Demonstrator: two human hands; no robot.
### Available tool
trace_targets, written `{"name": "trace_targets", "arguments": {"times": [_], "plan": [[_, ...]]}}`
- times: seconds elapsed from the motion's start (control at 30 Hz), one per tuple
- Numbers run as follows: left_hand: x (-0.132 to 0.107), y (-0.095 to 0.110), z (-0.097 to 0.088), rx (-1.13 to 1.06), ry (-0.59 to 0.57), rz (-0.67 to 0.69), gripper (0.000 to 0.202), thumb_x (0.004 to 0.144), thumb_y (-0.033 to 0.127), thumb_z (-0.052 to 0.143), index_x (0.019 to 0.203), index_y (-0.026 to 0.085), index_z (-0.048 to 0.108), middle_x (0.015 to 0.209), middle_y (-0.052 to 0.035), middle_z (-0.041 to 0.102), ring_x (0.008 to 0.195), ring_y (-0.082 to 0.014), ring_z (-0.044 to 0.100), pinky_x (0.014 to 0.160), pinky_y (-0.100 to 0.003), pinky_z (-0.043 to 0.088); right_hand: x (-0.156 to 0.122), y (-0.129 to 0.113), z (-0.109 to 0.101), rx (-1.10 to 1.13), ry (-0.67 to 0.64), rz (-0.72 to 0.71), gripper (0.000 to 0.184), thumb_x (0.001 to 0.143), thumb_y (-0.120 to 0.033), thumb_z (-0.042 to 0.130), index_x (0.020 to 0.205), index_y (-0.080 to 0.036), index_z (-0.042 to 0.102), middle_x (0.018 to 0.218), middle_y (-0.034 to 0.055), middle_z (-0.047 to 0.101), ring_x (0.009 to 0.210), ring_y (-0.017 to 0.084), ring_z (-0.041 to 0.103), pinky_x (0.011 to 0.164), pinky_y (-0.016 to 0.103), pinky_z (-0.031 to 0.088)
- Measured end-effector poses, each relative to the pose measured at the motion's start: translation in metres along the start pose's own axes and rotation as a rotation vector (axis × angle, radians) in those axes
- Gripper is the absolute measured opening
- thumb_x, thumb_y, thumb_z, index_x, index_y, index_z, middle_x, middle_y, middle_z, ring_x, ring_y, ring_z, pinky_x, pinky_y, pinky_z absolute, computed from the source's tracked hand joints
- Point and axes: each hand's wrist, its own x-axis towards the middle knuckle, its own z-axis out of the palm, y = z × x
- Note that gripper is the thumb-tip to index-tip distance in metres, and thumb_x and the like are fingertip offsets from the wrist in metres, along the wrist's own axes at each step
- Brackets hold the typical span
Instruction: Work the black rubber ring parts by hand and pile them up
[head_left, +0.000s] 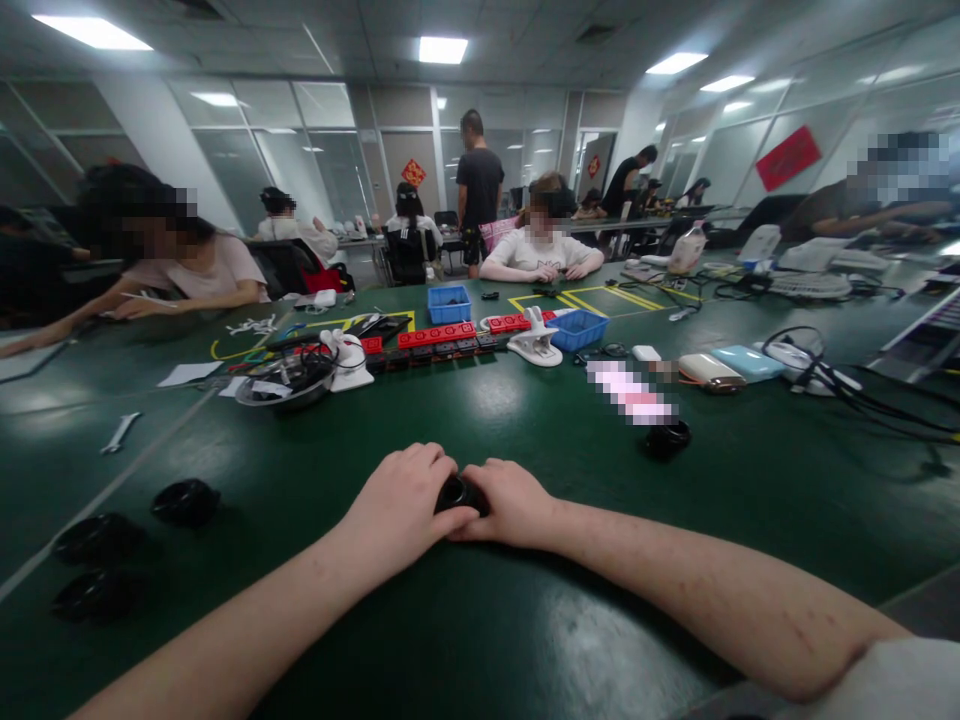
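Both hands meet at the middle of the green table around a black ring-shaped part, which is largely hidden by my fingers. My left hand wraps its left side, thumb along the near edge. Against its right side, my right hand is closed with bent fingers. Similar black round parts lie apart from my hands: one, another and a third at the left, and one more at the right.
Across the table stand a metal bowl, white clip stands, red-and-black strips and blue bins. A wrench lies at the left. Power banks and cables are at the right. Other people sit around.
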Motion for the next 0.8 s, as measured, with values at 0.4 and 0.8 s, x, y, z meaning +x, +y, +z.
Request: {"name": "trace_targets", "arguments": {"times": [0.4, 0.8], "plan": [[0.009, -0.04, -0.004, -0.414, -0.24, 0.283, 0.043, 0.08, 0.009, 0.056, 0.118, 0.028, 0.054, 0.123, 0.0005, 0.054, 0.113, -0.017, 0.05, 0.1, -0.031, 0.034, 0.01, 0.023, -0.012, 0.156, -0.19, -0.181, 0.034, 0.07, -0.032, 0.07, 0.098, -0.016, 0.059, 0.071, -0.0019, 0.055, 0.069, 0.013, 0.048, 0.061, 0.023, 0.034], [0.006, -0.007, -0.001, -0.158, -0.116, 0.037, 0.023, 0.076, 0.028, 0.065, 0.097, 0.02, 0.062, 0.093, -0.0022, 0.063, 0.087, -0.0194, 0.059, 0.077, -0.029, 0.047, 0.007, 0.011, 0.0, 0.084, -0.066, -0.001, 0.047, 0.061, -0.049, 0.072, 0.09, -0.016, 0.055, 0.075, 0.0006, 0.056, 0.066, 0.015, 0.051, 0.055, 0.023, 0.033]]}}
